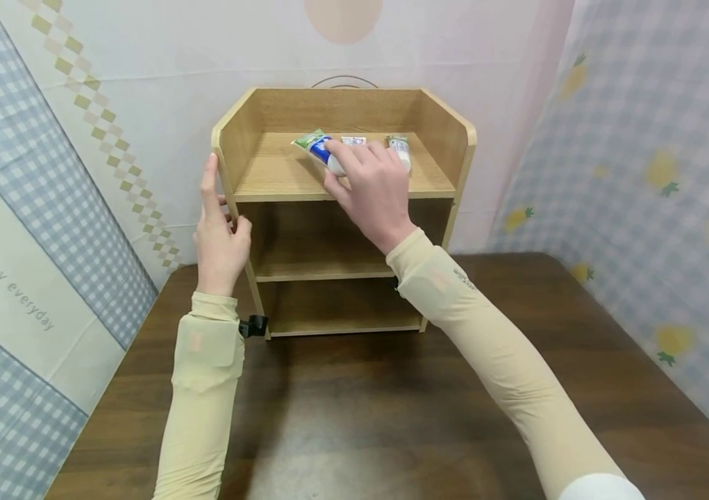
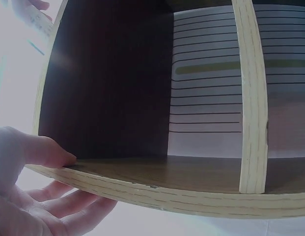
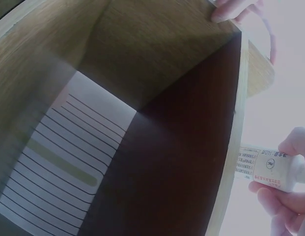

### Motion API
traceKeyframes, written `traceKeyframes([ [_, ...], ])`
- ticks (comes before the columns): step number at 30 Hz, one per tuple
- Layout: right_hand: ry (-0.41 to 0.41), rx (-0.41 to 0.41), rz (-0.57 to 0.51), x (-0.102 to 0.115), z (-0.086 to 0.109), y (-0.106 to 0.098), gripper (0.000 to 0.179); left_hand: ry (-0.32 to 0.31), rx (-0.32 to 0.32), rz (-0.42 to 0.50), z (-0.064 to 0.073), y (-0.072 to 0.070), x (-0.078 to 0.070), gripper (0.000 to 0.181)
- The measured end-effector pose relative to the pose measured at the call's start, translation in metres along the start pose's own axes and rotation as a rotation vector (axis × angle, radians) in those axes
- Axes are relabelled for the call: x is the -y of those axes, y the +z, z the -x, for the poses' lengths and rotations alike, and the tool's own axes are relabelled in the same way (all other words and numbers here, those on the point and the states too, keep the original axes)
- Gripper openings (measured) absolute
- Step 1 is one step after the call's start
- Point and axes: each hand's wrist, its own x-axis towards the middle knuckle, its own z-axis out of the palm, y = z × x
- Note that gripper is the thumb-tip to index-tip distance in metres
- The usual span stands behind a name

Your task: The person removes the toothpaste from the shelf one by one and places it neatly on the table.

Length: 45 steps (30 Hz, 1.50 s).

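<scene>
My right hand (image 1: 376,184) holds a small squeeze tube (image 1: 317,146) by its white-capped end, over the top board of a wooden shelf unit (image 1: 282,167). The tube is green and blue on the side facing the head camera. In the right wrist view the tube (image 3: 263,166) shows a white side with fine print, pinched between thumb and fingers. My left hand (image 1: 221,239) grips the left side panel of the unit, its thumb (image 2: 49,152) on the inside and the other fingers outside. Two more tubes, a middle one (image 1: 354,140) and a right one (image 1: 399,147), lie on the top board, partly hidden behind my right hand.
Below the top board the unit has a middle shelf (image 1: 323,267) and a bottom shelf (image 1: 342,323). Raised side panels and a back panel (image 1: 342,111) edge its top. It stands on a dark wooden table (image 1: 354,417), with patterned cloth (image 1: 629,173) hanging around.
</scene>
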Motion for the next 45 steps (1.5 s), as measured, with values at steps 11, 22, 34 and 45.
traceKeyframes([
  [11,-0.034,-0.105,-0.047,-0.001,0.011,-0.019,0.026,0.008,0.010,-0.005,0.001,-0.001,-0.001,0.082],
  [22,-0.036,-0.213,-0.109,0.000,0.024,-0.050,0.023,0.012,0.012,0.003,0.001,-0.001,0.001,0.083],
  [34,-0.010,-0.266,-0.208,0.003,0.044,-0.080,0.023,0.013,-0.010,0.006,-0.002,-0.001,0.005,0.083],
  [45,0.018,-0.272,-0.181,-0.004,0.061,-0.100,0.023,0.007,-0.030,0.012,0.000,0.002,0.005,0.082],
])
